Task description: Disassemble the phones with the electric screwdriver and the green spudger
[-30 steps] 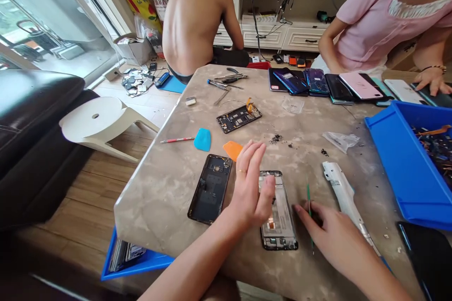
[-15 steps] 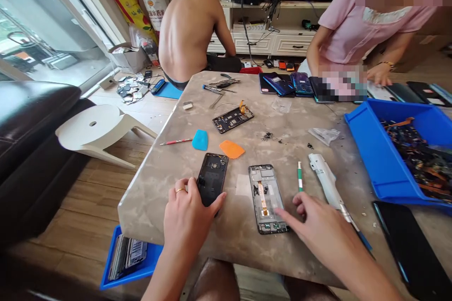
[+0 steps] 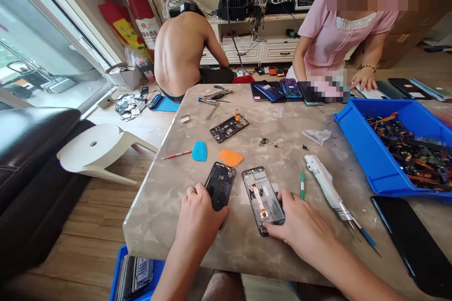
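Note:
My left hand (image 3: 202, 214) grips the lower end of a black phone back cover (image 3: 221, 183), its inner side facing up and the thumb along the right edge. To the right, my right hand (image 3: 294, 218) is closed round the lower right edge of an opened phone frame (image 3: 257, 183), thumb on its bottom end. An orange-brown flex cable runs down the middle of that frame. Beyond them lie a blue plastic pry piece (image 3: 199, 151), an orange pry piece (image 3: 230, 157) and another opened phone (image 3: 229, 128). A white electric screwdriver (image 3: 323, 178) and a green-handled tool (image 3: 302, 186) lie right of my right hand.
A blue bin (image 3: 356, 150) of phone parts and a black phone (image 3: 409, 240) occupy the right side. Pliers (image 3: 222, 93) lie at the back. One person sits across the table behind several phones; another sits on the floor. A white stool (image 3: 106, 150) stands left.
My right hand has closed on the edge of the opened phone frame, which has shifted and tilted slightly. My left hand and the back cover have moved a little right. The view has shifted.

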The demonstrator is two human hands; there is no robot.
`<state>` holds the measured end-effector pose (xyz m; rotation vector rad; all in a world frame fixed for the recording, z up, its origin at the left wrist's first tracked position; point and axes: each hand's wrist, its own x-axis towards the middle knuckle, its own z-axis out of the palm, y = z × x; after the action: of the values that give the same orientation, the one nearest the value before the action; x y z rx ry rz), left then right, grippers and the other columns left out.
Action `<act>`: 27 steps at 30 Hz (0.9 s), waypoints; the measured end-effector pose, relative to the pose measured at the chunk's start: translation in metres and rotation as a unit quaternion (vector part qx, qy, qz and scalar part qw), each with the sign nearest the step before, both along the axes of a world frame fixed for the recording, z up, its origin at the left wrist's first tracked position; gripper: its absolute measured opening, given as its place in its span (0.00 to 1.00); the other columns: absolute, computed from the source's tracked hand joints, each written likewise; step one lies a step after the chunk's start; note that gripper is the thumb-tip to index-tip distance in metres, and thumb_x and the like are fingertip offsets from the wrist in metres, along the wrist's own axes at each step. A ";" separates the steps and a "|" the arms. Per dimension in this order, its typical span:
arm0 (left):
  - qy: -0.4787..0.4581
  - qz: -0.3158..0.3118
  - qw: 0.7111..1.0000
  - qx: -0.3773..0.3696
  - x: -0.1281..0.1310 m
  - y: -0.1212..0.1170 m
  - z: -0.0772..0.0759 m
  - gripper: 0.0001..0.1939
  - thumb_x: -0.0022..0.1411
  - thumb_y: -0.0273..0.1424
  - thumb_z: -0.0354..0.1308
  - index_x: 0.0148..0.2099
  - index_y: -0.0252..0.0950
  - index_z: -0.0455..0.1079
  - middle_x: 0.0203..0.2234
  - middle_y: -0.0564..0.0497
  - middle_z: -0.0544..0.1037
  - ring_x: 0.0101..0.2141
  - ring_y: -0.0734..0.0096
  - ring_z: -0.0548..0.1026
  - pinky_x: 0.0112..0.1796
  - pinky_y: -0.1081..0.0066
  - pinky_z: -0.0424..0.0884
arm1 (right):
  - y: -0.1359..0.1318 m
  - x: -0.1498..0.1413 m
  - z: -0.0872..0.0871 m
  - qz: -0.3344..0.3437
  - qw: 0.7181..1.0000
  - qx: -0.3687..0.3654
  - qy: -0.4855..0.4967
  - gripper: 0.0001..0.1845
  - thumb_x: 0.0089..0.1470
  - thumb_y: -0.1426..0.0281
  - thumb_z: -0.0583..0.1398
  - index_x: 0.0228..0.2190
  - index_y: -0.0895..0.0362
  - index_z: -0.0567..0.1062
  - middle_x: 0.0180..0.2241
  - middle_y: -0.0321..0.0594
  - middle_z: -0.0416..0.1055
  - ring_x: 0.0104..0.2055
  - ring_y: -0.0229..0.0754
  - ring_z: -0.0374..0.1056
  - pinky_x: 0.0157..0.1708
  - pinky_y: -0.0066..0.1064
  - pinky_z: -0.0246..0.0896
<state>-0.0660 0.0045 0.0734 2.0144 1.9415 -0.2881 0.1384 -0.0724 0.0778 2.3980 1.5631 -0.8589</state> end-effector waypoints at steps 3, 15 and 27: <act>0.013 0.028 1.000 -0.003 0.007 -0.003 0.003 0.23 0.60 0.39 0.66 0.50 0.31 0.65 0.52 0.33 0.70 0.55 0.41 0.72 0.52 0.55 0.72 | -0.003 -0.004 -0.007 -0.002 0.999 0.041 -0.012 0.24 0.60 0.55 0.67 0.49 0.56 0.71 0.49 0.48 0.76 0.51 0.62 0.77 0.40 0.45 0.68; -0.056 0.068 0.996 -0.021 0.007 -0.004 0.003 0.20 0.63 0.33 0.63 0.52 0.34 0.59 0.47 0.39 0.76 0.50 0.49 0.76 0.45 0.62 0.70 | 0.010 -0.011 -0.012 -0.010 0.998 0.054 0.015 0.47 0.59 0.57 0.68 0.69 0.65 0.58 0.61 0.57 0.67 0.64 0.62 0.67 0.53 0.46 0.70; -0.265 0.083 0.959 -0.058 -0.010 0.005 0.003 0.03 0.63 0.29 0.54 0.40 0.39 0.68 0.39 0.42 0.80 0.45 0.48 0.77 0.45 0.59 0.69 | 0.013 -0.009 -0.011 -0.037 0.987 0.057 0.144 0.24 0.54 0.65 0.67 0.50 0.58 0.69 0.45 0.51 0.78 0.47 0.61 0.76 0.42 0.42 0.65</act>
<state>-0.0762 0.0099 0.0763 1.6259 1.6864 0.1637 0.1297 -0.0599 0.0672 2.5161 1.6715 -1.2093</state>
